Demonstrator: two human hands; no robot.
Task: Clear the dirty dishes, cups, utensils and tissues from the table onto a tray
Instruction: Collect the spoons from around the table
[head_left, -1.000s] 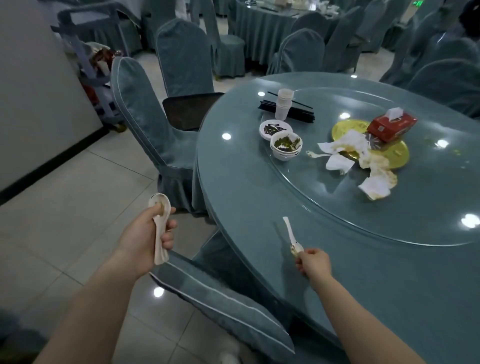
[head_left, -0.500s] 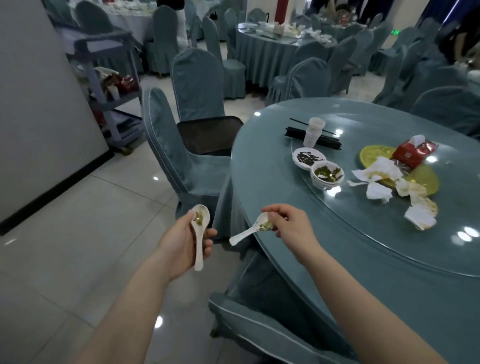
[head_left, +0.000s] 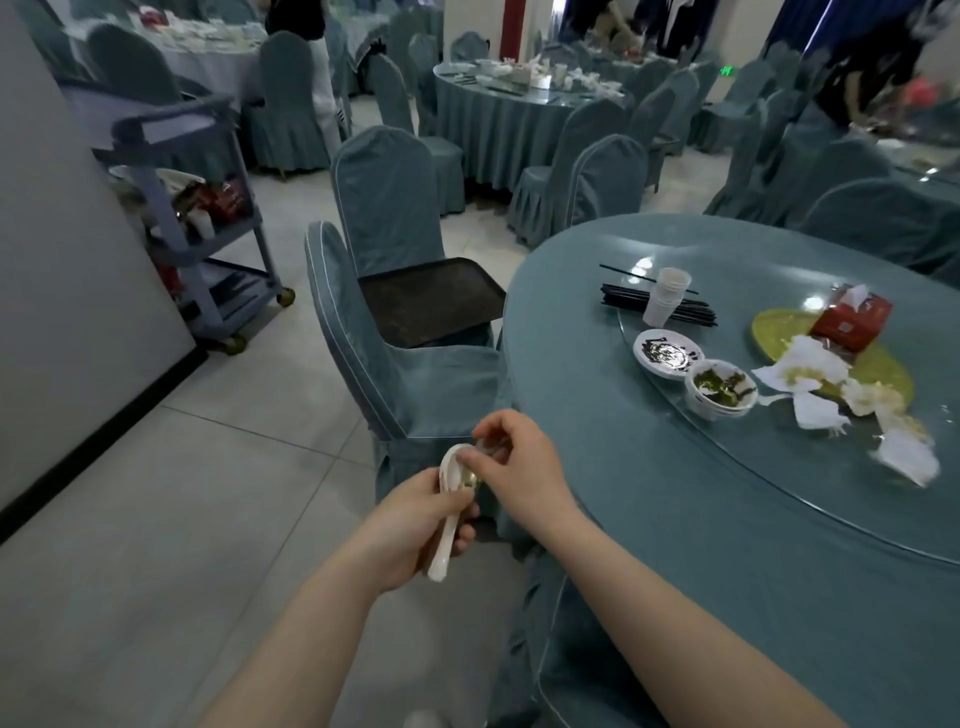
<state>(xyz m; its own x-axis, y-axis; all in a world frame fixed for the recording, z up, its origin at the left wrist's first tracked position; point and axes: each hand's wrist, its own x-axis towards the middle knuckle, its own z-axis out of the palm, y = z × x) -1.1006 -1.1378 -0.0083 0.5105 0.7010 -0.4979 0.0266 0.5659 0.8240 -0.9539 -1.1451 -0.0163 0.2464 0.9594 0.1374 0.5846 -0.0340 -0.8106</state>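
My left hand (head_left: 410, 525) grips a white ceramic spoon (head_left: 445, 540) by its handle, bowl up. My right hand (head_left: 519, 467) pinches a second white spoon (head_left: 485, 448) and holds it into the first spoon's bowl, just off the table's left edge. A dark tray (head_left: 431, 301) lies on a chair seat beyond my hands. On the round table (head_left: 675, 519) stand a small dish (head_left: 667, 353), a bowl with green scraps (head_left: 719, 389), stacked paper cups (head_left: 667, 296), black chopsticks (head_left: 623, 299) and crumpled tissues (head_left: 810, 374).
A red tissue box (head_left: 852, 317) sits on a yellow plate (head_left: 883, 369) on the glass turntable. Covered chairs (head_left: 384, 208) stand around the table. A grey service cart (head_left: 197, 218) stands by the left wall. Other set tables fill the room behind.
My right hand lifted the second spoon off the table and carried it left to meet the spoon in my left hand. The camera has turned left and up.
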